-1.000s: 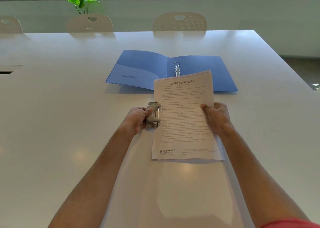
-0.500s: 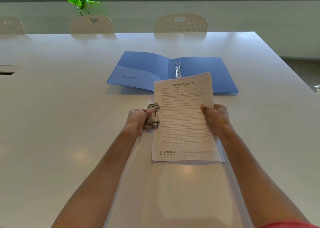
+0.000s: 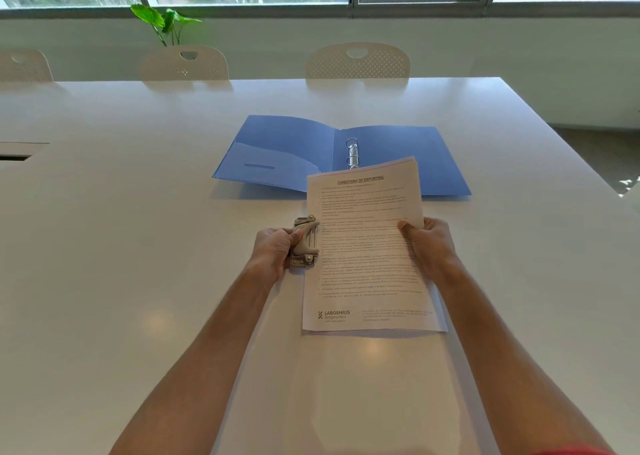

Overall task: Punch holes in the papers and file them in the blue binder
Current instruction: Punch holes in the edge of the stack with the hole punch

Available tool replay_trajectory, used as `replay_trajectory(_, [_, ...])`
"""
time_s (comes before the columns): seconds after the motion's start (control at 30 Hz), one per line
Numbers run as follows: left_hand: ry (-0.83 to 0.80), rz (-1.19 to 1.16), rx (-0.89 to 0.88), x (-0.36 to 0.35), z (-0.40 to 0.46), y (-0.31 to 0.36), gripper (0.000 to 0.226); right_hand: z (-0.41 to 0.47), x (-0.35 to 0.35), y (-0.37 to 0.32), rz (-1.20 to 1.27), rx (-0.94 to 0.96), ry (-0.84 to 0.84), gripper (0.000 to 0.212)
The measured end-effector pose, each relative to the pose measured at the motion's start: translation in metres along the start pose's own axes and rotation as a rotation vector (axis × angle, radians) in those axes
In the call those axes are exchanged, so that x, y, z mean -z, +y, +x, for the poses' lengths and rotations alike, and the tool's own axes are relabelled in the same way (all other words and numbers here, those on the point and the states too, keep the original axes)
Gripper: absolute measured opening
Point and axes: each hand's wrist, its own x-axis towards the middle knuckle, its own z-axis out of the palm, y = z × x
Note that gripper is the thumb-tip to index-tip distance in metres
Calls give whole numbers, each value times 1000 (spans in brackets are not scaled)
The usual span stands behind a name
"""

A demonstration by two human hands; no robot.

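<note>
A thin stack of printed papers lies lengthwise in front of me on the white table, its far end lifted slightly. My right hand pinches the stack's right edge, thumb on top. My left hand grips a small beige hole punch set against the papers' left edge. Beyond them the blue binder lies open and flat, its metal rings upright at the spine. The papers' far end overlaps the binder's near edge in view.
White perforated chairs line the table's far side, with a green plant behind them under the window. A dark slot is cut into the table at the left. The table's right edge drops to the floor.
Hands, punch and papers hold nearly the same pose throughout; only the view has shifted slightly.
</note>
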Motion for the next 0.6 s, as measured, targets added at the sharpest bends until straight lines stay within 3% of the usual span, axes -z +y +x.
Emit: replay_trajectory(0.6, [-19, 13, 4, 0, 2, -2, 9, -1, 0, 1, 21, -10, 0, 8])
